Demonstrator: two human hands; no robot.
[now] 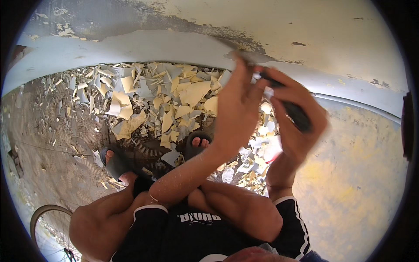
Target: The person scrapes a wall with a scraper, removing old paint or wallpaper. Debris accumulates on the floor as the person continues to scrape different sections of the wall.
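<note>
My right hand (pixel 298 111) grips the black handle (pixel 296 114) of a hand tool, which looks like a scraper; motion blurs its front end. My left hand (pixel 240 101) is raised beside it, fingers at the tool's front part, close to the wall. Whether the left fingers hold the tool or only touch it, I cannot tell. Past the fingertips is a wall (pixel 131 49) with cream paint, pale grey patches and a dark, rough band where paint has come off. Flakes of cream and grey paint (pixel 194 93) lie heaped on the floor along the wall's foot.
My feet in dark slides (pixel 119 163) stand on the dirty floor (pixel 49 131) among flakes. At the lower left is a bicycle wheel (pixel 36 222). A second wall or panel (pixel 347 177) with yellow patches rises on the right, and a thin pipe or cable (pixel 356 104) runs along its top edge.
</note>
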